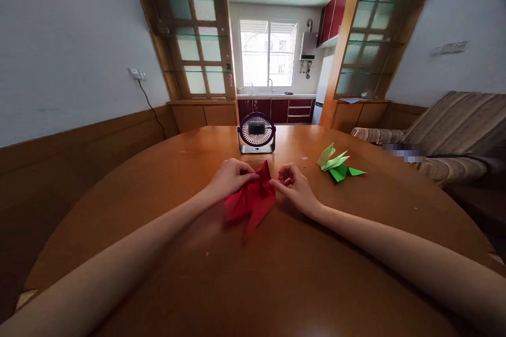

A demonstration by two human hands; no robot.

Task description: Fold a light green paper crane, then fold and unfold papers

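Note:
A red origami paper figure (pixel 259 201) with several pointed flaps is held just above the middle of the wooden table (pixel 253 284). My left hand (pixel 233 178) pinches its upper left part between thumb and fingers. On the other side, my right hand (pixel 294 188) has its fingers curled, with the thumb tip against the figure's right edge near the upper point. Part of the fold under my left fingers is hidden. Off to the right lies a green origami figure (pixel 339 164), light green on top and darker green below, touched by neither hand.
A small dark desk fan (pixel 256 131) stands on the table beyond my hands. Tiny paper scraps (pixel 304 157) lie nearby. A striped sofa (pixel 454 137) is at the right, and wooden cabinets with glass panes (pixel 197 37) flank the kitchen opening.

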